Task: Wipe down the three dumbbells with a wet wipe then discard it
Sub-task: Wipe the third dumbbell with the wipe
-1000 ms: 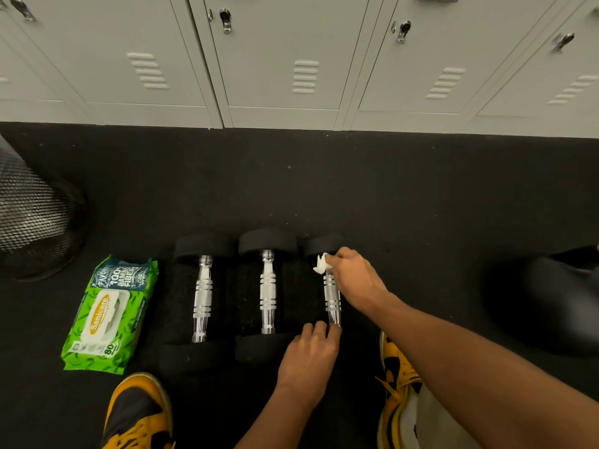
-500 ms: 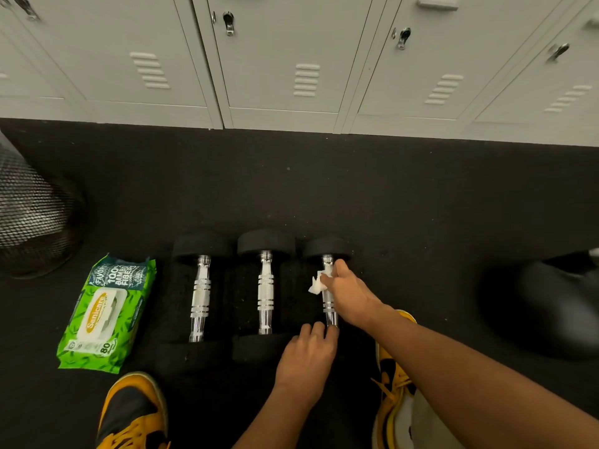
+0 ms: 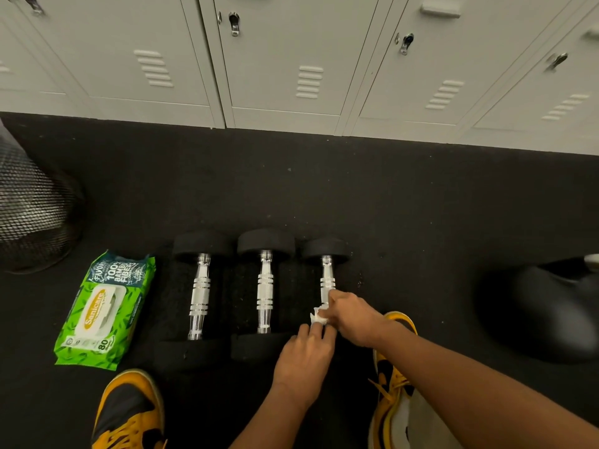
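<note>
Three dumbbells with chrome handles and black heads lie side by side on the dark floor: the left dumbbell [image 3: 199, 296], the middle dumbbell [image 3: 265, 294] and the right dumbbell [image 3: 326, 277]. My right hand [image 3: 351, 315] pinches a crumpled white wet wipe [image 3: 318, 317] around the near part of the right dumbbell's handle. My left hand [image 3: 303, 361] rests on that dumbbell's near head, fingers laid over it and hiding it.
A green wet wipe pack [image 3: 103, 311] lies left of the dumbbells. A black mesh bin [image 3: 30, 212] stands at the far left. Grey lockers [image 3: 291, 59] line the back. My yellow shoes [image 3: 129, 413] flank the near floor; a dark blurred object [image 3: 538, 312] sits right.
My right hand has slid the wipe down the right dumbbell's handle from the far head toward the near end. My left hand has stayed on the near head.
</note>
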The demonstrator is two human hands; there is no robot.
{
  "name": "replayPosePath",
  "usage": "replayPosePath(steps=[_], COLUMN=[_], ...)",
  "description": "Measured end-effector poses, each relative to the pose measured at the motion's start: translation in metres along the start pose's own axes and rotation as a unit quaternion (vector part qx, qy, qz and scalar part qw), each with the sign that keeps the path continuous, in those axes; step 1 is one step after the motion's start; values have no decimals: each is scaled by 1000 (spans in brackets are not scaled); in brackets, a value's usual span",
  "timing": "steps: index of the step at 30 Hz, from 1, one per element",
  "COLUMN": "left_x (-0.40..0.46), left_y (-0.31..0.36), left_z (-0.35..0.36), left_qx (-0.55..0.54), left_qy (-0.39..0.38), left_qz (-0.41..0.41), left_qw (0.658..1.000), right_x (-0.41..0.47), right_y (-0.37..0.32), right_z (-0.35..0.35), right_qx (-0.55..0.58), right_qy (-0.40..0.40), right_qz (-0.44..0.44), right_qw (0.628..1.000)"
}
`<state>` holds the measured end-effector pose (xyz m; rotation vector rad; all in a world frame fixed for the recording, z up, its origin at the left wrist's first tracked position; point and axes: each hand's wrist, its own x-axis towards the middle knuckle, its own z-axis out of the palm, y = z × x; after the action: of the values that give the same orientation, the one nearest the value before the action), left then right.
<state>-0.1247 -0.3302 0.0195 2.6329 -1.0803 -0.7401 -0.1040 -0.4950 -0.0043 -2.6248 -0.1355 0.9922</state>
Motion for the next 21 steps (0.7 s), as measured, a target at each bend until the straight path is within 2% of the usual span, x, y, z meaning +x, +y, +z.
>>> replayPosePath(steps=[3, 8, 11, 13, 17, 19, 21], left_x=[1, 1, 0, -1, -3, -3, -3], left_y=[-1, -4, -6, -8, -12, -15, -16], left_z=[2, 5, 4, 4, 5, 7, 8], left_qx=[6, 31, 46, 51, 50, 33, 26], left_qy=[1, 5, 1, 3, 13, 9, 9], left_qz=[-1, 5, 5, 3, 3, 3, 5], left_qw=[1000, 1000, 999, 999, 999, 999, 1000], right_x=[-3, -5, -9, -12, -5, 5, 14], right_y=[1, 1, 4, 7, 10, 9, 8], right_z=[8, 3, 2, 2, -10, -23, -37], right_qx=[42, 44, 83, 129, 188, 181, 156], right_qy=[-12, -16, 3, 45, 183, 229, 244], right_qz=[-5, -17, -23, -6, 67, 90, 96], right_qw=[999, 999, 996, 991, 963, 952, 952])
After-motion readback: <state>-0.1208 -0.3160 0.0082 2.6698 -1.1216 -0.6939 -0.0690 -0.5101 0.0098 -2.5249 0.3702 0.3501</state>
